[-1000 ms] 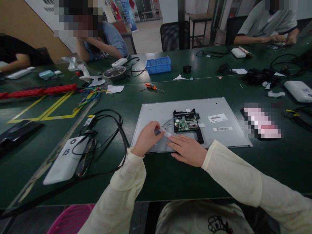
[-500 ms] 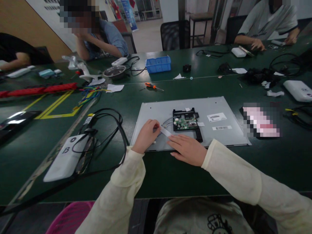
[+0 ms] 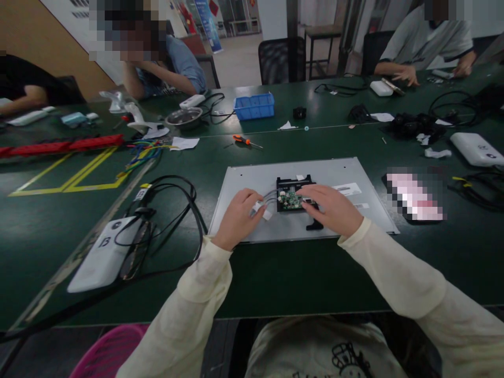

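A flat grey metal panel point(image 3: 244, 181) lies on the green table. On it sits a black plastic bracket point(image 3: 314, 226) with a green circuit board point(image 3: 289, 199) in it. Thin grey cables point(image 3: 271, 195) run from the board's left side toward my left hand point(image 3: 241, 218). That hand is closed, thumb and fingers pinched at a short white strip of tape point(image 3: 264, 211) over the cables. Over the right part of the board hovers or rests my right hand point(image 3: 334, 207), thumb and fingers apart; contact is unclear. It partly covers a white label point(image 3: 348, 188).
Left of the panel lie a white power bank point(image 3: 104, 257) and black cables point(image 3: 192, 210). A phone point(image 3: 415, 197) is to the right. Beyond are an orange screwdriver point(image 3: 246, 140), a blue bin point(image 3: 254, 106) and a metal bowl point(image 3: 184, 116). Other people sit across the table.
My right hand has left the white tape, lifted and moved right and away from me to the circuit board. My left hand stays at the tape, which now looks shorter and bent.
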The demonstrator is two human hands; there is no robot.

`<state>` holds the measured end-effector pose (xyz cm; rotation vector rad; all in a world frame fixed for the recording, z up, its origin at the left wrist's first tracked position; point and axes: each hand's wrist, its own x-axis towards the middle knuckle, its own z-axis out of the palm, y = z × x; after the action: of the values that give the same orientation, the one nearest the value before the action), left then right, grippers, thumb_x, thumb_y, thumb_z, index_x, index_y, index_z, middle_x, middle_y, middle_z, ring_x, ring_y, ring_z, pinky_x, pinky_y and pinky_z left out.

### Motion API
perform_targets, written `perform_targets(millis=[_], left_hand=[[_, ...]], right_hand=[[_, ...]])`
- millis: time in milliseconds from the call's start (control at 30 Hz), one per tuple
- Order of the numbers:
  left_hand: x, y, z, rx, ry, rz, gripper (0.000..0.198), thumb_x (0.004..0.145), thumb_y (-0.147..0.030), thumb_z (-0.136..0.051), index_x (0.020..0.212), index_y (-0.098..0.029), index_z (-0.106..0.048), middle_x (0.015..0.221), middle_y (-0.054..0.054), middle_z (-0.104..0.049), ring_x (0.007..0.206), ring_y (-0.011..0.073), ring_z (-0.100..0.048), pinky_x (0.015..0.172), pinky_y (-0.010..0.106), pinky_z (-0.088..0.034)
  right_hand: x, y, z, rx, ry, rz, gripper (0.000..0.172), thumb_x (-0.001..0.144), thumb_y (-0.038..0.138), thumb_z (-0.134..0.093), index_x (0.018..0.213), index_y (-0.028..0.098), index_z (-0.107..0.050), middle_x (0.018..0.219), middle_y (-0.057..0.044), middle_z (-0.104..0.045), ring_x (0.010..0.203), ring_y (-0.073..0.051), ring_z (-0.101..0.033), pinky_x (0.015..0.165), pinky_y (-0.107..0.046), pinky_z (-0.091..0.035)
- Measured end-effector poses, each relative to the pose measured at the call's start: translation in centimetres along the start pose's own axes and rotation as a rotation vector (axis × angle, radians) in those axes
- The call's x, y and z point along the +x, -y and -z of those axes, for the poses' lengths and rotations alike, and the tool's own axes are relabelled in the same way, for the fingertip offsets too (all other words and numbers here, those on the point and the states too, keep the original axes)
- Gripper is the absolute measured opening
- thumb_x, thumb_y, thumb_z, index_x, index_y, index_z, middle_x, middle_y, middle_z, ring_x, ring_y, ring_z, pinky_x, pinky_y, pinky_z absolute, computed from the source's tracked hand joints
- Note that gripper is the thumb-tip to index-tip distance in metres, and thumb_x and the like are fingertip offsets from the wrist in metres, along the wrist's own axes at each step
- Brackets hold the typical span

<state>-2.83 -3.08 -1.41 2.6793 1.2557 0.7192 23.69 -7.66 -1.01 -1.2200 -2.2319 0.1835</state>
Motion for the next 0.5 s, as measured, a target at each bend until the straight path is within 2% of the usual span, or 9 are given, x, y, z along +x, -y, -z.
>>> perform_targets(millis=[100, 200, 333, 500], left_hand=[[-0.2, -0.5, 0.0, 0.100, 0.148, -0.134, 0.015, 0.088, -0.027, -0.053, 0.099, -0.019, -0.061, 0.106, 0.010, -0.058, 0.099, 0.0237, -0.054, 0.088, 0.038, -0.044], [-0.2, -0.8, 0.1, 0.171, 0.247, -0.191, 0.018, 0.089, -0.032, -0.054, 0.099, -0.020, -0.062, 0.106, 0.010, -0.059, 0.097, 0.0244, -0.054, 0.085, 0.038, -0.044], [-0.2, -0.7, 0.0, 0.215, 0.273, -0.203, 0.020, 0.092, -0.034, -0.049, 0.095, -0.019, -0.062, 0.095, 0.009, -0.061, 0.090, 0.0236, -0.054, 0.080, 0.036, -0.043], [-0.3, -0.3, -0.3, 0.297, 0.272, -0.222, 0.021, 0.094, -0.026, -0.044, 0.088, -0.019, -0.062, 0.087, 0.007, -0.061, 0.087, 0.0225, -0.054, 0.077, 0.035, -0.041]], right_hand=[[-0.7, -2.8, 0.6, -0.031, -0.043, -0.083, 0.030, 0.093, 0.025, -0.047, 0.117, 0.019, -0.064, 0.117, -0.011, -0.068, 0.110, -0.027, -0.062, 0.096, -0.049, -0.049], [-1.4, -4.8, 0.7, -0.063, 0.000, -0.118, 0.028, 0.091, 0.026, -0.049, 0.112, 0.019, -0.066, 0.112, -0.010, -0.070, 0.106, -0.026, -0.063, 0.093, -0.046, -0.050], [-1.8, -5.4, 0.7, -0.068, 0.104, -0.089, 0.028, 0.089, 0.028, -0.054, 0.112, 0.019, -0.065, 0.111, -0.009, -0.069, 0.105, -0.025, -0.063, 0.092, -0.044, -0.050], [-1.9, -5.2, 0.4, -0.097, 0.155, -0.048, 0.028, 0.085, 0.025, -0.059, 0.111, 0.018, -0.065, 0.113, -0.010, -0.068, 0.106, -0.026, -0.062, 0.092, -0.045, -0.049]])
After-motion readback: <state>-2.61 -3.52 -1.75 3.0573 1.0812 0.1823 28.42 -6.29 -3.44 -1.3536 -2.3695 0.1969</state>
